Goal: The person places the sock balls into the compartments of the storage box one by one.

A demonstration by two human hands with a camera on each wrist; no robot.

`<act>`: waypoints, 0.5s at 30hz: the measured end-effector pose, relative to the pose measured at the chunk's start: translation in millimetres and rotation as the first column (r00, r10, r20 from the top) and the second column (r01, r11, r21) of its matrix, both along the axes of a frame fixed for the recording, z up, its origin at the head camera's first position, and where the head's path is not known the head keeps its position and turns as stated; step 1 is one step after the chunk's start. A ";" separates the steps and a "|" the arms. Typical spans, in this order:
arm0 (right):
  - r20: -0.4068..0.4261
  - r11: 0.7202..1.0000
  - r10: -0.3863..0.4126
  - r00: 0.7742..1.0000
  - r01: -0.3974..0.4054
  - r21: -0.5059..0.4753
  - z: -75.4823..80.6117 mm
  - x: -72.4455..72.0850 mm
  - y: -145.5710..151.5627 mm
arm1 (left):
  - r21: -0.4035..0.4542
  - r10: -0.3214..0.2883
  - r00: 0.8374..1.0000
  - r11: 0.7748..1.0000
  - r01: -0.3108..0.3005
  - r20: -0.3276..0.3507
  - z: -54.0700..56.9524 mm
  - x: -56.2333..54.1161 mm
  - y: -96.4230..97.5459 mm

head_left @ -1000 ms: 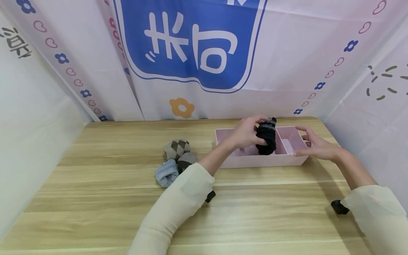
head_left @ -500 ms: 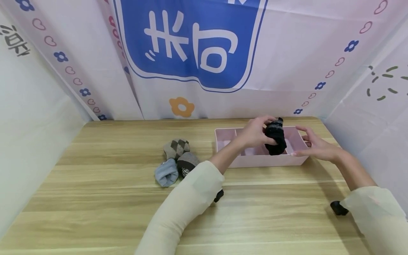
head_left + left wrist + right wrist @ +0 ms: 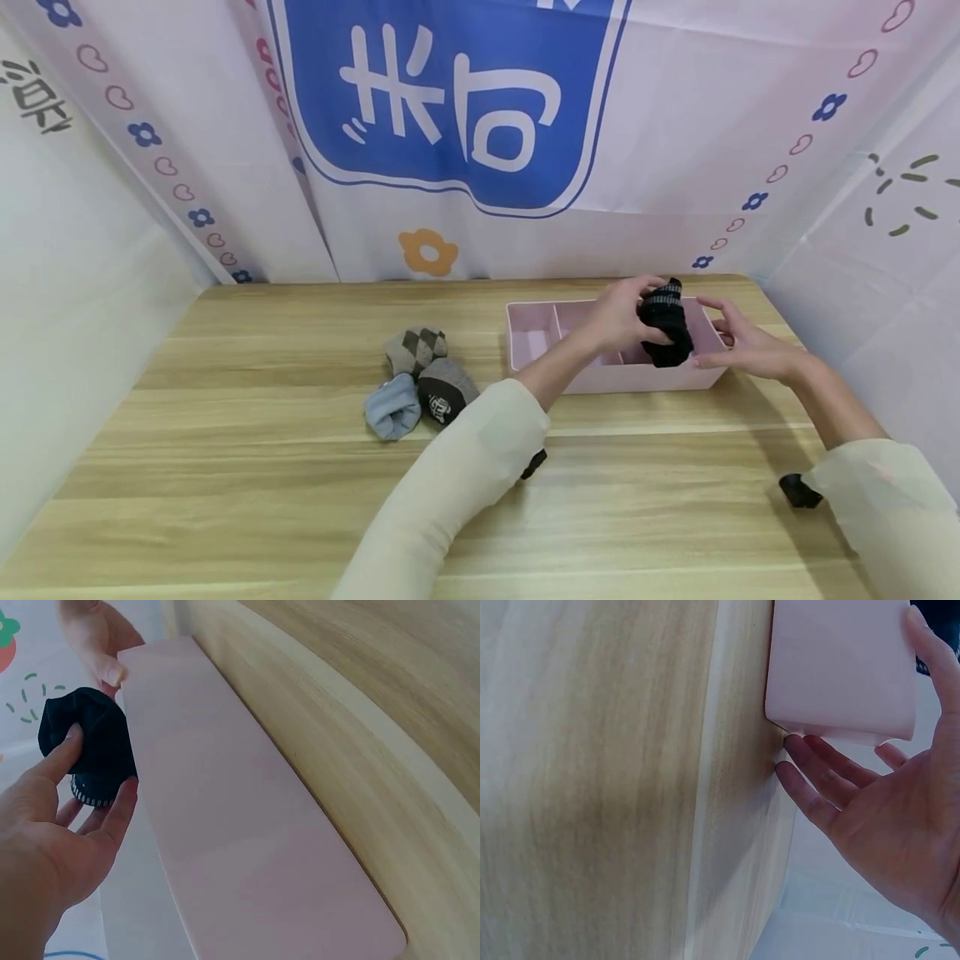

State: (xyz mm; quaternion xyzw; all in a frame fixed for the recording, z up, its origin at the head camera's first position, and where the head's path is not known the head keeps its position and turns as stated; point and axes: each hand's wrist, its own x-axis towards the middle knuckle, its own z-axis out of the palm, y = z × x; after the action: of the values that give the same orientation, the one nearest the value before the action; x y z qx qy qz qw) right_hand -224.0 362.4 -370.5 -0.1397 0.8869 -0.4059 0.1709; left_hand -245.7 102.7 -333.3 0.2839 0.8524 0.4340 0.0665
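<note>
My left hand [image 3: 626, 315] pinches a rolled black sock [image 3: 666, 329] with a pale patterned band. It holds the sock over the right part of a pink divided box [image 3: 600, 382]. In the left wrist view, the thumb presses the dark sock [image 3: 97, 739] from one side, fingers on the other, beside the box's top edge. My right hand [image 3: 750, 343] grips the box's right end; in the right wrist view, the thumb lies at the rim and fingertips meet the end wall. Left on the table lie an argyle sock [image 3: 417, 352], a grey-and-black sock [image 3: 444, 390] and a light blue sock [image 3: 392, 408], all rolled.
The box stands near the back edge of the wood-grain table [image 3: 262, 483]. Dividers [image 3: 557, 321] split its inside into compartments. A printed cloth [image 3: 652, 167] hangs behind the table, with white walls of cloth on both sides. Small black objects [image 3: 800, 490] show beside the sleeves.
My left hand has moved right with the black sock, from over the box's middle to its right part. The leftmost compartment and the grey-and-black sock show more now. My right hand has stayed put.
</note>
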 end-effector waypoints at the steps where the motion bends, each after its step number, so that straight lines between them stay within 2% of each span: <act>1: -0.004 1.000 0.003 1.000 -0.003 -0.003 0.0 0.1 0.5 | -0.005 0.005 1.000 1.000 -0.005 -0.005 -0.5 -0.3 3.1; 10: -0.014 1.000 0.008 1.000 -0.008 -0.017 0.0 -1.5 2.6 | -0.130 0.039 0.992 0.990 -0.055 -0.122 -3.1 -1.1 24.6; 15: -0.015 1.000 -0.003 1.000 0.003 0.009 0.8 -1.1 1.4 | -0.182 0.082 0.982 0.977 -0.113 -0.168 -5.6 1.8 32.8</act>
State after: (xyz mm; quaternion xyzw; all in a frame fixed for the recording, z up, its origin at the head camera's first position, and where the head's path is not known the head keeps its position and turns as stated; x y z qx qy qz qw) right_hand -225.1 363.8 -369.6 -0.1407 0.8901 -0.4012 0.1643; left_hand -243.9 135.5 -338.9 0.2677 0.9056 0.3289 0.0036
